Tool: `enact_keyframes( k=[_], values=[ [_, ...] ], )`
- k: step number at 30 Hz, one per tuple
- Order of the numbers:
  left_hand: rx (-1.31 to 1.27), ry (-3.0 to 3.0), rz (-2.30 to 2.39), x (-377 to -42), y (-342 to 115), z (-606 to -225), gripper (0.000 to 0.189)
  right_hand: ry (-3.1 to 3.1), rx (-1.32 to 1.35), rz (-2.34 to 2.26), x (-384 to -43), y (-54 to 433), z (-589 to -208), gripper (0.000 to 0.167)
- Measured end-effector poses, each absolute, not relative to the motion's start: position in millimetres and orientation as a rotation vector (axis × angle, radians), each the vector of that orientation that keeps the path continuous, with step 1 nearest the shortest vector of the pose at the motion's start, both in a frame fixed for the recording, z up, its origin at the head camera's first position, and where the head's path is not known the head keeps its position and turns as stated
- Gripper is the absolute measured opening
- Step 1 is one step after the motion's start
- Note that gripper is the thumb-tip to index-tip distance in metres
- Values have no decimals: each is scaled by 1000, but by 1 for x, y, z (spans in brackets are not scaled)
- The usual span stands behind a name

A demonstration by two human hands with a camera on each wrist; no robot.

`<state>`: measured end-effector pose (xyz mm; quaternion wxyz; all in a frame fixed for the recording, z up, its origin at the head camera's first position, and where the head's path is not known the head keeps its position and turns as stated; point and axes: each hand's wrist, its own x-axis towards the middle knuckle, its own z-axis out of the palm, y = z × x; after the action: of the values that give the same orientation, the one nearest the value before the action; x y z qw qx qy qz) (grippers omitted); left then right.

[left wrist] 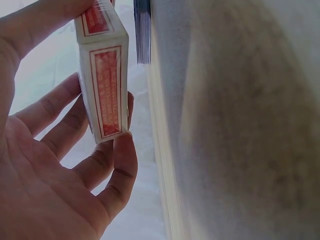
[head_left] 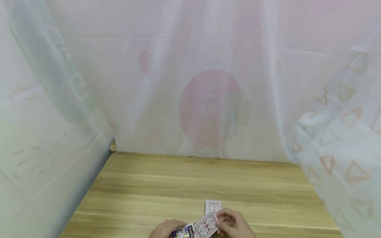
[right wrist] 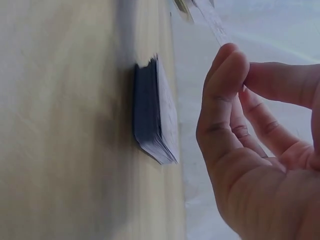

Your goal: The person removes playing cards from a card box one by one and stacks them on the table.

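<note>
My left hand (head_left: 166,228) grips a playing card box (head_left: 185,232) with a dark printed face. Its narrow end, white with red panels (left wrist: 106,90), faces the left wrist camera, with the fingers bent around the sides. Between thumb and forefinger, my right hand (head_left: 235,225) pinches a playing card (head_left: 206,226) with an ornate back, which reaches to the box's open-side edge in the head view. A deck of cards (head_left: 213,205) lies face down on the table just beyond, partly covered by that card. From the right wrist, the stack's slightly uneven edges (right wrist: 149,110) show.
The wood-grain table (head_left: 178,185) extends ahead and to both sides. Pale printed sheets hang behind it (head_left: 160,109), at the left (head_left: 38,138) and at the right (head_left: 342,158). The side sheets border the table's edges.
</note>
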<state>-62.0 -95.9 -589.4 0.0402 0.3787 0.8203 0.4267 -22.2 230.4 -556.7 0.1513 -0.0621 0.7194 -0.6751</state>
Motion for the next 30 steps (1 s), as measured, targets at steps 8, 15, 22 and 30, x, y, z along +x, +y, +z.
enact_keyframes(
  k=[8,15,22,30],
  values=[
    [1176,2548,1334,-61,-97,-591,45,2237,-219,-1900,-37,235,-550,27],
    [1117,2489,1320,-60,-98,-587,46,2292,-7,-1841,-53,242,-551,24],
    [1073,2465,1320,-58,-98,-586,48,2414,-86,-1740,-76,254,-558,20],
    [1122,2532,1315,-56,-97,-586,50,2485,-79,-1685,-85,253,-565,15]
  ],
)
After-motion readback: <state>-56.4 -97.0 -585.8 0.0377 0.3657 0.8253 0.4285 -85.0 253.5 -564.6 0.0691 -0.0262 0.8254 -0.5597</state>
